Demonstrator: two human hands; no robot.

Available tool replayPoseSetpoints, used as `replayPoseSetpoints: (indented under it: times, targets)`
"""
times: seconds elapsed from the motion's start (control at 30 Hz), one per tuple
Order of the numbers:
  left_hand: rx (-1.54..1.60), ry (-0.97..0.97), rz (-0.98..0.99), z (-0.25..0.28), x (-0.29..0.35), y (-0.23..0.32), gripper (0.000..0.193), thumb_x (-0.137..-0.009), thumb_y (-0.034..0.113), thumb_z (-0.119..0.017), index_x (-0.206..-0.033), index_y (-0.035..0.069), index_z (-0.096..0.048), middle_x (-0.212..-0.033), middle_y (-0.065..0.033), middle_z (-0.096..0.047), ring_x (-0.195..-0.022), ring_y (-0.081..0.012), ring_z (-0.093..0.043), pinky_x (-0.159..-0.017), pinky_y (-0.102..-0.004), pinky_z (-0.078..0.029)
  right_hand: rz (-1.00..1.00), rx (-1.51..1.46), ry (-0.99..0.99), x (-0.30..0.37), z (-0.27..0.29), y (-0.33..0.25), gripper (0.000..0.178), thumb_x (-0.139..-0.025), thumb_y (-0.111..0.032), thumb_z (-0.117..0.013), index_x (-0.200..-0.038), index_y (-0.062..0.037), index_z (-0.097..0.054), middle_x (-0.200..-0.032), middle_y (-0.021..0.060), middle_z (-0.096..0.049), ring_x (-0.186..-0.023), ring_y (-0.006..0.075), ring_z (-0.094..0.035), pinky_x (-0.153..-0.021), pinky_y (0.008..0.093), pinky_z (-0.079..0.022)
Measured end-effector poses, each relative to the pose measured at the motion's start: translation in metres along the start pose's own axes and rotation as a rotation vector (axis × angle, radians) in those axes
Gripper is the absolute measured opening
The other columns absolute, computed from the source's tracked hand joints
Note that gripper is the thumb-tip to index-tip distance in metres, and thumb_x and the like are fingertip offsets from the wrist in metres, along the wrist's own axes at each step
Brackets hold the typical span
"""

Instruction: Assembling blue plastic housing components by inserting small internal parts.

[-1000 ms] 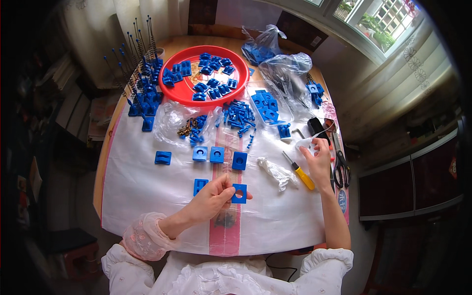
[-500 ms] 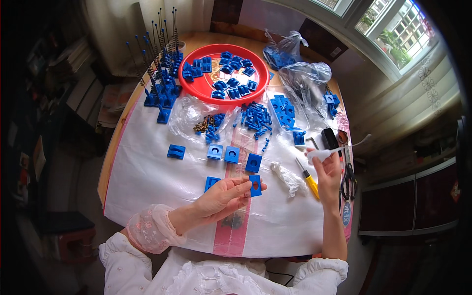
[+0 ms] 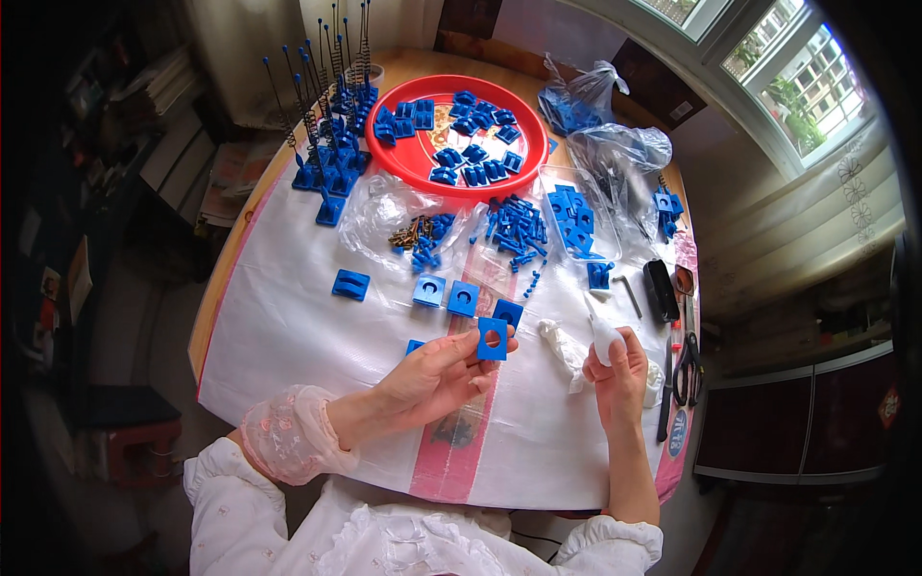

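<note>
White bottle (image 3: pixel 605 344) has swung from pointing 2 o'clock to 11, right fingers (image 3: pixel 629 348) wrapped on it. Left hand (image 3: pixel 432 384) pinches blue plate (image 3: pixel 492 354) at bottle's 9 o'clock, not touching. From plate: spring-topped bases (image 3: pixel 331 171) at 10:30 look done; loose pegs (image 3: pixel 519 230) past 12 unfitted.

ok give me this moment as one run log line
left hand: holds blue holed plate | right hand: holds white pointed bottle | between hands: crumpled white bundle

Blue square plate (image 3: pixel 493 353) is showing smooth plastic; white bottle (image 3: pixel 604 340) is looking smooth, plastic; red tray (image 3: pixel 423 182) is gleaming, glossy plastic; clear bag (image 3: pixel 370 223) is glinting, crinkled film; table (image 3: pixel 408 64) is showing wood
</note>
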State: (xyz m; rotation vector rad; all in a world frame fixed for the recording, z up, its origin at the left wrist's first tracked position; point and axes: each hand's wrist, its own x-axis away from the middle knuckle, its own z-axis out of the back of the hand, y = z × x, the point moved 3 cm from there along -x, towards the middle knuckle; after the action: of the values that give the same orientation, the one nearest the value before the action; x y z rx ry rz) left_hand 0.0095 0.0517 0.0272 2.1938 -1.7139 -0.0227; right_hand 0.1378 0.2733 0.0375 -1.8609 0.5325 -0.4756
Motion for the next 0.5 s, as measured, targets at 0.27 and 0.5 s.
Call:
replayPoseSetpoints:
  times: [0.27, 0.5]
  targets:
    - [-0.036, 0.016, -0.013, 0.004, -0.002, -0.001, 0.044, -0.104, 0.029, -0.047, -0.137, 0.000, -0.046, -0.129, -0.0107, -0.053, -0.099, -0.0094, -0.048, -0.080, -0.0234, -0.045, 0.007, -0.179, 0.074, -0.003, 0.011, 0.000, 0.021, -0.093, -0.025, -0.068, -0.099, -0.0064, -0.059, -0.078, -0.0020, -0.056, -0.066, 0.0050, -0.046, -0.056, 0.0213, -0.036]
    - [-0.001, 0.013, 0.043, 0.006, -0.002, -0.011, 0.048, -0.105, 0.029, -0.046, -0.140, -0.002, -0.041, -0.125, -0.0096, -0.054, -0.099, -0.0093, -0.050, -0.078, -0.0230, -0.044, 0.052, -0.132, 0.111, -0.003, 0.007, -0.003, 0.022, -0.096, -0.025, -0.064, -0.096, -0.0029, -0.064, -0.068, -0.0041, -0.048, -0.058, 0.0043, -0.036, -0.053, 0.0227, -0.031]
